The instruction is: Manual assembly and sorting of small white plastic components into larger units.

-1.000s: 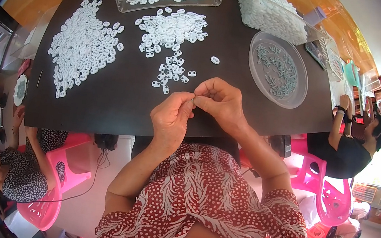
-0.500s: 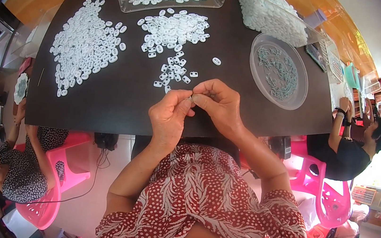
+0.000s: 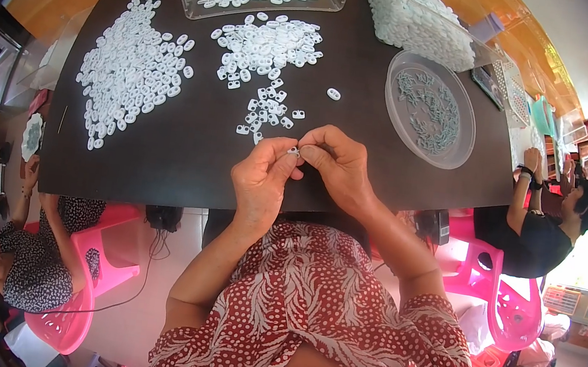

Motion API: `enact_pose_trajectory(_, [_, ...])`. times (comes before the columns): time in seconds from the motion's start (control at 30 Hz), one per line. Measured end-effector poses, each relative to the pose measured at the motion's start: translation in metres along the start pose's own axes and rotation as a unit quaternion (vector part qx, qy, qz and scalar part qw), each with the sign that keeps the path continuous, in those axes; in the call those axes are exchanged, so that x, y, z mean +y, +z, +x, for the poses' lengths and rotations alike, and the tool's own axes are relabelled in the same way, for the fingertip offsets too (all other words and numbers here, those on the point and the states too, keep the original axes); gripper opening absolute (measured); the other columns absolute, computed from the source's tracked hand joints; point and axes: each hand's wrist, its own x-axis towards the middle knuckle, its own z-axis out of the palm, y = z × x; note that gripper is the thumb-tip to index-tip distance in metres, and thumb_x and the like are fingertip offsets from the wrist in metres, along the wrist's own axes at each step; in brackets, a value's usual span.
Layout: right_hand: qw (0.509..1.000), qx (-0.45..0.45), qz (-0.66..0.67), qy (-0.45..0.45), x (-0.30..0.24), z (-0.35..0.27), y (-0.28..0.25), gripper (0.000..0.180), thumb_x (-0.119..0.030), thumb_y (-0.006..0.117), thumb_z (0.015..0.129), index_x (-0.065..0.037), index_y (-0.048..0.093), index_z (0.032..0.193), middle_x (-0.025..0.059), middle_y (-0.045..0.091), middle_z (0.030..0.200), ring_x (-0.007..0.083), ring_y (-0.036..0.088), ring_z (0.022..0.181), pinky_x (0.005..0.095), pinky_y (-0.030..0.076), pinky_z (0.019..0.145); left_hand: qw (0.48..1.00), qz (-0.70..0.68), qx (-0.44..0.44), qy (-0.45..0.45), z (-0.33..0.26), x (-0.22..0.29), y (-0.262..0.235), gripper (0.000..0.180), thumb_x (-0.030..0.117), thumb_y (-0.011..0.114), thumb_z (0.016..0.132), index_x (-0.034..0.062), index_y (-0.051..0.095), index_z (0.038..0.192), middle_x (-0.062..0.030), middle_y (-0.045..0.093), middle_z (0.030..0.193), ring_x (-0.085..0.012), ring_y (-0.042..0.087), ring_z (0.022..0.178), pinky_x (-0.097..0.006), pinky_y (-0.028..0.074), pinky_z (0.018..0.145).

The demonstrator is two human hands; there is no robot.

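The left hand (image 3: 260, 176) pinches a small white piece (image 3: 293, 151) between thumb and forefinger, above the near side of the worktop (image 3: 194, 157). The right hand (image 3: 342, 169) has thumb and forefinger pressed together at its right edge; whether they grip something smaller, I cannot tell. The step looks like close fingertip work on this single piece, and the next move seems to call for a steady left pinch and fine right-hand control

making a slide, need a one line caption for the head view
Left hand pinching a small white piece, right hand close by, above a dark table spread with loose white pieces.
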Motion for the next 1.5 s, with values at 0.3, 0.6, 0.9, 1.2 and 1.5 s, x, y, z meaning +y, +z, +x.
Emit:
enact_pose_trajectory(0.3, [0.979, 0.076, -0.145, -0.118, -0.001, -0.001, 0.013, 0.004, -0.001, 0.056, 0.08, -0.002, 0.052, 0.079, 0.0112, 0.052, 0.075, 0.0277, 0.051, 0.071, 0.0362, 0.042, 0.063, 0.989, 0.119, 0.013, 0.083, -0.005, -0.008, 0.005, 0.013, -0.003, 0.057, 0.087, -0.0042, 0.061, 0.099, -0.0049, 0.063, 0.078, -0.0077, 0.056, 0.062, -0.021, 0.048, 0.057])
enact_pose_trajectory(0.6, [0.924, 0.132, -0.292, -0.207, 0.002, 0.03, -0.026, 0.009, -0.005, 0.063, 0.078, -0.003, 0.062, 0.086, 0.0123, 0.059, 0.079, 0.0312, 0.054, 0.076, 0.0389, 0.044, 0.068, 0.998, 0.033, 0.025, 0.039, 0.001, -0.003, 0.0, 0.017, 0.0, 0.057, 0.088, -0.0046, 0.06, 0.104, -0.0064, 0.063, 0.081, -0.0091, 0.057, 0.064, -0.022, 0.048, 0.06])
enact_pose_trajectory(0.9, [0.818, 0.126, -0.525, -0.199, 0.029, 0.066, -0.043, 0.014, -0.006, 0.067, 0.073, -0.007, 0.063, 0.086, 0.0096, 0.056, 0.082, 0.0284, 0.051, 0.078, 0.0395, 0.042, 0.066, 0.999, -0.038, 0.008, 0.022, 0.0, 0.0, -0.001, 0.022, 0.002, 0.059, 0.088, -0.0054, 0.057, 0.109, -0.0078, 0.063, 0.081, -0.0107, 0.059, 0.067, -0.022, 0.049, 0.065])
enact_pose_trajectory(1.2, [0.982, 0.031, -0.188, 0.001, -0.002, 0.043, -0.035, 0.01, -0.007, 0.066, 0.077, -0.003, 0.064, 0.086, 0.0, 0.061, 0.072, 0.012, 0.055, 0.066, 0.0266, 0.042, 0.058, 0.999, -0.034, 0.018, 0.01, 0.003, 0.007, 0.0, 0.021, 0.001, 0.059, 0.087, -0.0053, 0.06, 0.107, -0.0074, 0.062, 0.079, -0.0109, 0.059, 0.065, -0.022, 0.049, 0.063])
enact_pose_trajectory(1.5, [0.99, 0.013, 0.097, 0.103, -0.021, 0.025, -0.015, 0.013, -0.009, 0.067, 0.079, -0.001, 0.066, 0.089, -0.0004, 0.063, 0.073, 0.0045, 0.053, 0.064, 0.0186, 0.04, 0.055, 0.997, -0.06, 0.033, -0.028, 0.004, 0.01, 0.001, 0.02, -0.001, 0.059, 0.087, -0.0066, 0.06, 0.106, -0.0119, 0.065, 0.081, -0.0121, 0.06, 0.062, -0.021, 0.049, 0.059])
